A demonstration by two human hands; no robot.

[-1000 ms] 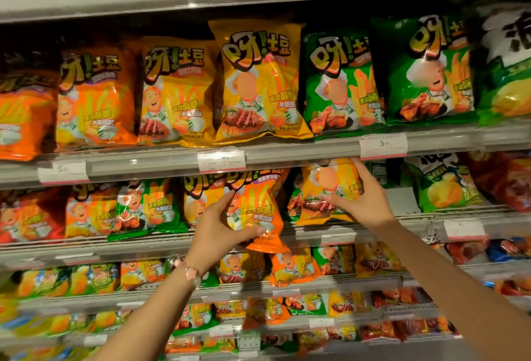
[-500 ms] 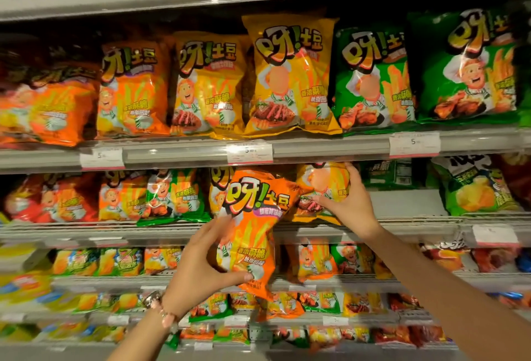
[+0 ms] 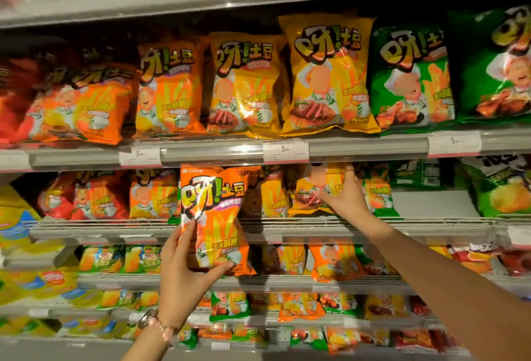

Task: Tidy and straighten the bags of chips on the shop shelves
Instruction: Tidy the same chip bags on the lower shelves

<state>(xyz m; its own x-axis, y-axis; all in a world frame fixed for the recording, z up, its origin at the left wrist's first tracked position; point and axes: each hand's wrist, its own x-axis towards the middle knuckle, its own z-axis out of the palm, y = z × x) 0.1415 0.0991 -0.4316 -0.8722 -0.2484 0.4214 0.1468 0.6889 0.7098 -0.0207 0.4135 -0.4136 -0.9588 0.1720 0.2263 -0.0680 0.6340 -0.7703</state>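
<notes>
Shop shelves [image 3: 367, 146] are carrying upright chip bags. Left hand [image 3: 184, 271] is gripping an orange bag [image 3: 215, 217], long axis vertical, logo up, off the shelf; right hand [image 3: 349, 197] is pressing spread fingers on a yellow bag [image 3: 319, 188].

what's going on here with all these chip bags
A person is tidying chips on shop shelves. Their left hand holds an orange bag out in front of the shelves, upright, off its row. Their right hand reaches into the second shelf and rests on a yellow bag standing there. The other rows around them are full of bags.
</notes>
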